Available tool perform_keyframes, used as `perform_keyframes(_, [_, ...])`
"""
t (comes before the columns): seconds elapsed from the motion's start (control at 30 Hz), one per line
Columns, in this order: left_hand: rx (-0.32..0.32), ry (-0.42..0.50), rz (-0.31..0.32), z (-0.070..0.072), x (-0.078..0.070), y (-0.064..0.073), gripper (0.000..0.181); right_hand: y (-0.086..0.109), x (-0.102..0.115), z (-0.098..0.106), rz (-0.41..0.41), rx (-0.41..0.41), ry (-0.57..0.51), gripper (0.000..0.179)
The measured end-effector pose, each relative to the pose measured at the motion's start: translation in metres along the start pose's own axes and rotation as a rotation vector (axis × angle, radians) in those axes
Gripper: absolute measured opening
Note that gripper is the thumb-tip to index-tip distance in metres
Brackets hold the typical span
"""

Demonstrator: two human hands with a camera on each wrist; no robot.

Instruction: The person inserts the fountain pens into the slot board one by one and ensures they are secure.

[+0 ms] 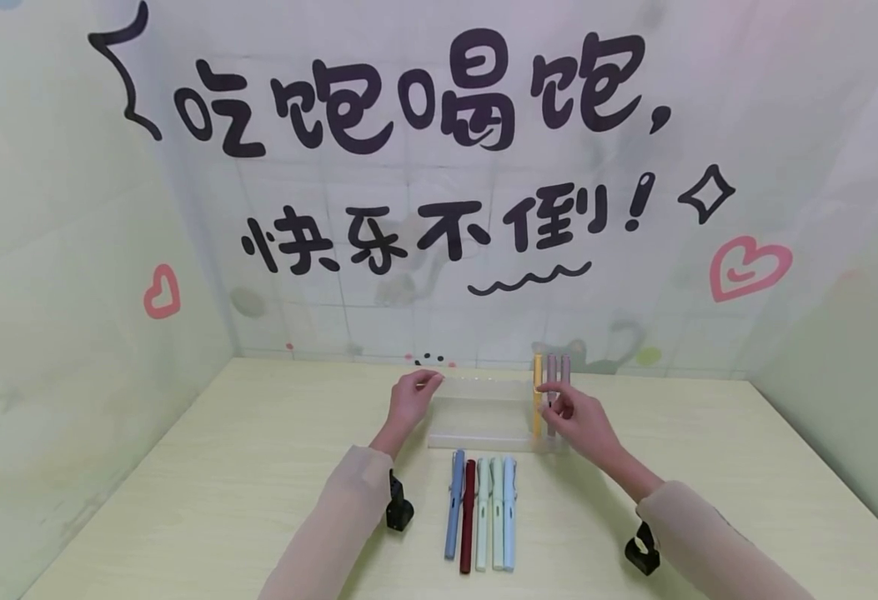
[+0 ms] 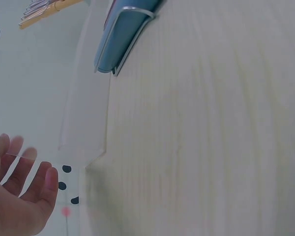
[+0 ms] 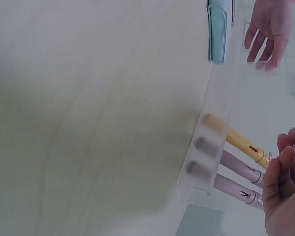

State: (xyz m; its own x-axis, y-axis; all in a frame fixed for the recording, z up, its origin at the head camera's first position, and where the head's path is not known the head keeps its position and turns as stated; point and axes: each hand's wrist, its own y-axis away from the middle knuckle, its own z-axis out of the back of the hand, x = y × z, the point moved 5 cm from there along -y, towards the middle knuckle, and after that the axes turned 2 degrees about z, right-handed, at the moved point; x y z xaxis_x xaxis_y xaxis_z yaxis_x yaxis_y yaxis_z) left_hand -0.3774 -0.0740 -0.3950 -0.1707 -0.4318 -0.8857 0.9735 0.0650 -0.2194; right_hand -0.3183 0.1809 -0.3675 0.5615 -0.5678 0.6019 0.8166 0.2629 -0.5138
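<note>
A clear plastic pen stand [image 1: 476, 441] stands towards the back of the table. My left hand [image 1: 411, 400] pinches its upper left corner; in the left wrist view the left hand [image 2: 27, 191] has its thumb and fingers on either side of the clear edge. A yellow pen [image 1: 538, 371] stands upright at the right part of the stand, its lower end behind the frosted-looking front lip. My right hand [image 1: 579, 423] pinches the yellow pen near its clip. Two mauve pens [image 3: 236, 190] stand in the stand to its right, partly hidden by the right hand.
In front of the stand several pens lie side by side: a blue pen [image 1: 454, 508], a dark red pen [image 1: 468, 517], pale green ones and a light blue pen [image 1: 510, 508]. A printed cloth [image 1: 439, 325] hangs behind the table. Black straps with mounts sit at both wrists.
</note>
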Motion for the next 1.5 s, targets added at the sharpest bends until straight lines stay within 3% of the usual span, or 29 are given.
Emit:
perform_keyframes(0.27, [0.001, 0.000, -0.003, 0.000, -0.002, 0.001, 0.024, 0.010, 0.008, -0.009, -0.011, 0.065, -0.061, 0.018])
perform_keyframes(0.73, [0.002, -0.004, -0.009, 0.000, -0.001, 0.000, 0.024, 0.022, 0.007, -0.028, -0.075, 0.294, -0.166, 0.020])
perform_keyframes(1.07, [0.003, -0.006, -0.002, -0.001, 0.000, 0.000, 0.024, 0.028, 0.009, -0.041, -0.135, 0.406, -0.214, 0.021])
perform_keyframes(1.5, [-0.004, -0.013, -0.007, 0.001, -0.004, 0.002, 0.024, 0.030, 0.007, -0.053, -0.154, 0.450, -0.123, 0.030])
